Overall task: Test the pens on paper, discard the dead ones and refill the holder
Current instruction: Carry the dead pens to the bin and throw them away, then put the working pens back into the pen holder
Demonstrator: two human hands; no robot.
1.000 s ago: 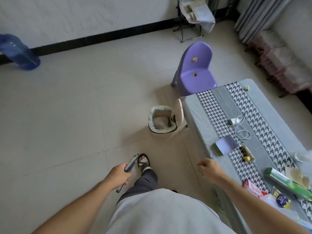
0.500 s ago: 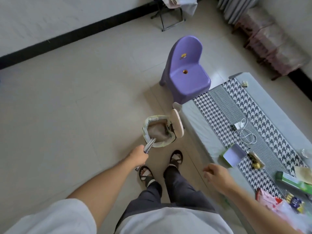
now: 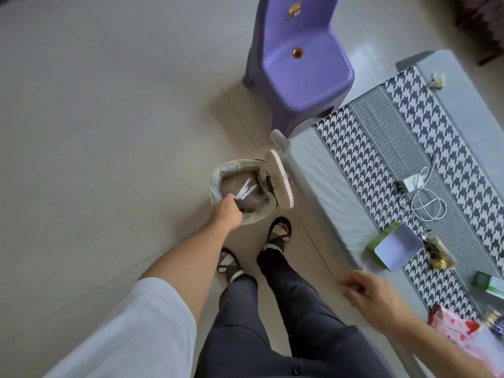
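A small bin [image 3: 215,184] lined with a pale bag stands on the floor, its round lid [image 3: 279,178] tipped up on the right. My left hand [image 3: 227,212] reaches over the bin's near rim and grips a bundle of pens [image 3: 245,190]. Their blurred, light tips point into the open bin. My right hand [image 3: 373,298] hangs loosely curled beside the low table [image 3: 321,175], with nothing in it. No paper or pen holder shows clearly.
A purple plastic chair [image 3: 300,61] stands beyond the bin. The low table carries a houndstooth runner [image 3: 354,148], a white charger with cable [image 3: 420,192], a green and lilac box [image 3: 395,246] and snack packets. My sandalled feet [image 3: 279,231] stand just short of the bin.
I have stepped up to the bin and the view has tilted down. My left hand has carried the pens forward from beside my leg to over the bin's opening.
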